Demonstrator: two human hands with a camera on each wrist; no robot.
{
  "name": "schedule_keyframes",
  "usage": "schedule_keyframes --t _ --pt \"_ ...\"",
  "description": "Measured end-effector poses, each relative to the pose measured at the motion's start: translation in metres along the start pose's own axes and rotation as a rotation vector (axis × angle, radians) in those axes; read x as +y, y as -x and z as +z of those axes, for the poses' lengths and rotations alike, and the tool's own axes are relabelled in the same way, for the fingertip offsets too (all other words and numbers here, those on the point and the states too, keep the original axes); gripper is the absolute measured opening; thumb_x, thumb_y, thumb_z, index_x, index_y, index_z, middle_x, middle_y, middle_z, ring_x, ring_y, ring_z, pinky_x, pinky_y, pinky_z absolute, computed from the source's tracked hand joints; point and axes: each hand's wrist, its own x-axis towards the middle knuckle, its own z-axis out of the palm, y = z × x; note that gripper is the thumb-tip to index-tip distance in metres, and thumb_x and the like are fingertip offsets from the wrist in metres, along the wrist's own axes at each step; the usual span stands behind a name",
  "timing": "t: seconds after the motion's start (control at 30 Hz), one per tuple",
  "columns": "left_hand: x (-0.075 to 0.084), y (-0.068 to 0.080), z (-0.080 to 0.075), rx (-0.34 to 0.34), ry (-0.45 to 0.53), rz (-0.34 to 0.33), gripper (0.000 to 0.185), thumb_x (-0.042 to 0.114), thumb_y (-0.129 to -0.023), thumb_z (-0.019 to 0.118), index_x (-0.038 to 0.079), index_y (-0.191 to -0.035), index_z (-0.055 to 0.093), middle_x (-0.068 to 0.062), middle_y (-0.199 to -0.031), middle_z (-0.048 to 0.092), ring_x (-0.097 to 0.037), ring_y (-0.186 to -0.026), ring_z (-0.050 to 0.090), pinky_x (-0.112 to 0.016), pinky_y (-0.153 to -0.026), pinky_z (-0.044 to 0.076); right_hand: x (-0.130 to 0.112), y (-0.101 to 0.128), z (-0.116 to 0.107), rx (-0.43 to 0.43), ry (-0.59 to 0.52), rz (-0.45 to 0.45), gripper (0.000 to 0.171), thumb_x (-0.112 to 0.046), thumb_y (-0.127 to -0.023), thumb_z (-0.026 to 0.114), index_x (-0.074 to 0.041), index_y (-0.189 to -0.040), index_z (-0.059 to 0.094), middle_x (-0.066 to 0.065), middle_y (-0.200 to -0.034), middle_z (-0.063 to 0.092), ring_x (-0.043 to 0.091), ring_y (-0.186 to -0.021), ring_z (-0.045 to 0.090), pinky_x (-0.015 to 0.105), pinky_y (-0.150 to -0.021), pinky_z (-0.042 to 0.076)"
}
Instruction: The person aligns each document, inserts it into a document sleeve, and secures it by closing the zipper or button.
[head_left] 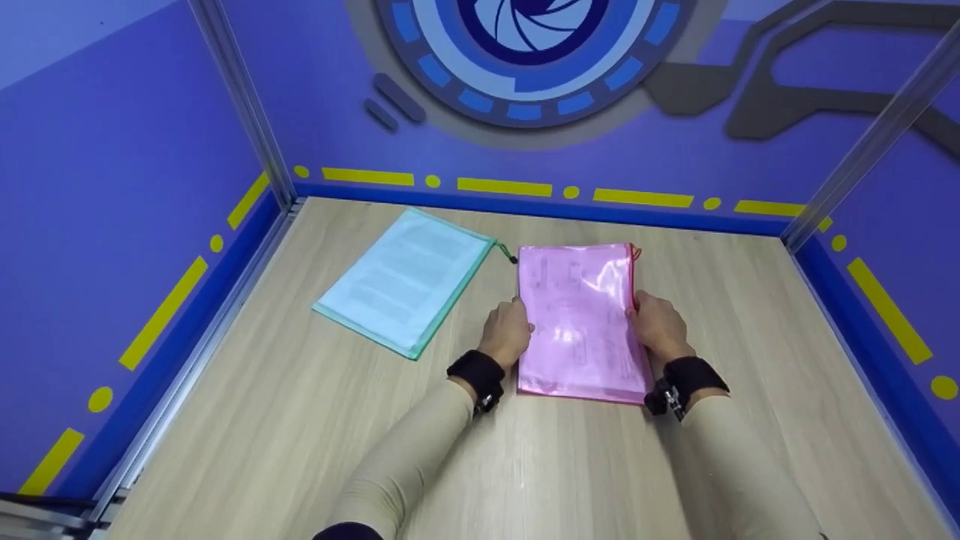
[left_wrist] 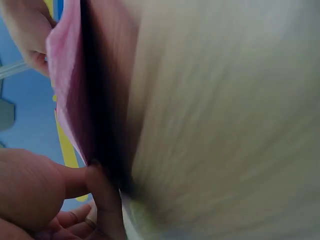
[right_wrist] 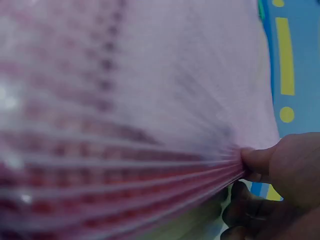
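Observation:
A pink translucent zip document pouch (head_left: 574,322) with printed paper inside spans the gap between both hands. My left hand (head_left: 506,332) pinches its left edge between thumb and fingers. On the opposite edge, beside the red zip, my right hand (head_left: 661,324) grips with the thumb on top. In the right wrist view the pouch (right_wrist: 150,100) puckers into folds that run to the thumb (right_wrist: 257,159). The left wrist view shows its underside in dark shadow above the wood surface. A green-edged pouch (head_left: 409,281) with a white sheet inside lies flat to the left.
The wooden table (head_left: 360,450) is bounded by a blue-purple back wall (head_left: 480,142) and side walls. Metal posts (head_left: 251,105) stand at the back corners. A green zip cord with a dark end (head_left: 513,259) reaches from the green pouch toward the pink one.

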Motion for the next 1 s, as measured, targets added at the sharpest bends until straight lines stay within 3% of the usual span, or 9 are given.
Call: schedule_keyframes --t 0.2,0.3,0.43,0.53,0.6,0.73,0.83,0.9,1.0 --pt "0.007 0.004 0.004 -0.003 -0.227 -0.03 0.041 0.023 -0.097 0.079 -0.008 -0.12 0.066 -0.017 -0.101 0.071 -0.034 -0.09 0.075 -0.042 -0.075 0.062 0.0 0.001 -0.001 -0.048 0.069 0.043 0.034 -0.028 -0.108 0.054 0.005 -0.109 0.059 0.037 -0.113 0.066 0.055 -0.103 0.066 0.065 -0.08 0.051" --pt "0.009 0.003 0.006 -0.013 -0.333 -0.022 0.041 0.031 -0.099 0.077 -0.003 -0.121 0.068 -0.012 -0.1 0.072 -0.032 -0.089 0.075 -0.042 -0.071 0.062 0.001 0.0 -0.005 -0.069 0.08 0.054 0.039 -0.028 -0.11 0.052 0.009 -0.119 0.056 0.039 -0.116 0.065 0.055 -0.105 0.065 0.065 -0.083 0.051" --pt "0.003 0.002 0.004 -0.027 -0.304 -0.003 0.04 0.038 -0.097 0.079 0.003 -0.114 0.071 -0.009 -0.096 0.073 -0.029 -0.088 0.074 -0.043 -0.069 0.06 -0.001 -0.003 -0.013 -0.052 0.116 0.05 0.047 -0.025 -0.109 0.053 0.015 -0.134 0.049 0.041 -0.121 0.06 0.056 -0.109 0.063 0.065 -0.087 0.05" --pt "-0.013 0.004 -0.009 -0.037 -0.189 -0.005 0.035 0.037 -0.092 0.084 0.006 -0.1 0.071 -0.006 -0.086 0.071 -0.023 -0.078 0.07 -0.041 -0.065 0.057 -0.006 -0.005 -0.017 0.021 0.151 0.009 0.049 -0.022 -0.106 0.058 0.016 -0.136 0.048 0.041 -0.122 0.056 0.057 -0.11 0.06 0.068 -0.087 0.05" --pt "-0.03 0.005 -0.024 -0.012 -0.172 -0.005 0.032 0.035 -0.091 0.085 0.007 -0.096 0.071 -0.006 -0.085 0.07 -0.023 -0.077 0.066 -0.041 -0.064 0.056 -0.012 -0.004 -0.017 0.088 0.154 -0.035 0.047 -0.021 -0.105 0.062 0.014 -0.135 0.049 0.04 -0.122 0.055 0.058 -0.11 0.058 0.069 -0.087 0.048" --pt "-0.066 0.005 -0.056 0.074 -0.371 -0.049 0.042 0.036 -0.092 0.083 0.004 -0.117 0.071 -0.015 -0.111 0.069 -0.033 -0.103 0.064 -0.047 -0.081 0.056 -0.028 0.001 -0.016 0.214 0.126 -0.135 0.047 -0.021 -0.102 0.068 0.01 -0.133 0.053 0.038 -0.124 0.054 0.057 -0.115 0.051 0.07 -0.091 0.042" --pt "-0.084 0.004 -0.075 0.035 -0.515 -0.135 0.061 0.042 -0.095 0.079 0.001 -0.137 0.063 -0.022 -0.131 0.06 -0.042 -0.124 0.055 -0.053 -0.095 0.052 -0.04 0.005 -0.015 0.284 0.104 -0.192 0.05 -0.022 -0.099 0.073 0.008 -0.136 0.056 0.037 -0.13 0.053 0.056 -0.125 0.046 0.07 -0.098 0.038" --pt "-0.09 0.005 -0.082 -0.02 -0.54 -0.166 0.062 0.041 -0.097 0.077 -0.001 -0.14 0.061 -0.024 -0.131 0.06 -0.043 -0.122 0.059 -0.053 -0.097 0.053 -0.05 0.008 -0.015 0.312 0.099 -0.223 0.054 -0.023 -0.098 0.074 0.007 -0.138 0.056 0.037 -0.135 0.052 0.056 -0.132 0.042 0.071 -0.103 0.035" --pt "-0.094 0.005 -0.087 -0.081 -0.549 -0.165 0.049 0.034 -0.102 0.072 -0.002 -0.135 0.064 -0.022 -0.125 0.064 -0.039 -0.109 0.069 -0.05 -0.09 0.058 -0.066 0.011 -0.012 0.331 0.078 -0.262 0.057 -0.025 -0.096 0.076 0.006 -0.14 0.057 0.036 -0.142 0.05 0.055 -0.14 0.037 0.071 -0.11 0.031"
